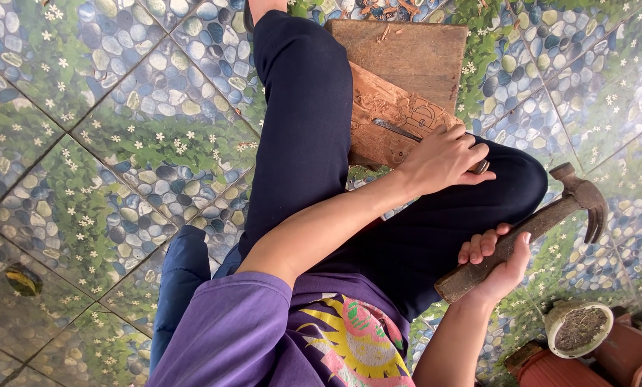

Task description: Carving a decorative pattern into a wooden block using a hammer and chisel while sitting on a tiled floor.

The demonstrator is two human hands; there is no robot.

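- Sat on patterned tile floor [98,165], legs in dark trousers, purple shirt at bottom centre of frame.
- Left hand [446,159], right of centre, clenched round chisel [400,131]; only metal blade showed clear, handle mostly hidden in fist.
- Chisel long axis ran upper left to lower right; tip pointed upper left, resting on carved wood panel [392,118].
- Panel lay tilted across knee, upper centre-right, w/ carved lines and curls on its face; its upper edge overlapped plain wooden board [407,50] near top edge.
- Wood chips scattered on floor by board, top centre.
- Right hand [496,261], lower right, gripped hammer [529,233] low on its worn wooden handle.
- Hammer long axis ran lower left to upper right; metal claw head [586,197] at upper right end, claw curving down toward right edge.
- Hammer head well apart from chisel, off to right of knee.
- Round pale pot [579,330] w/ dry soil at lower right corner, terracotta pots [607,358] just beside it.
- No labels or signs readable; shirt print bright yellow-pink, bottom centre.
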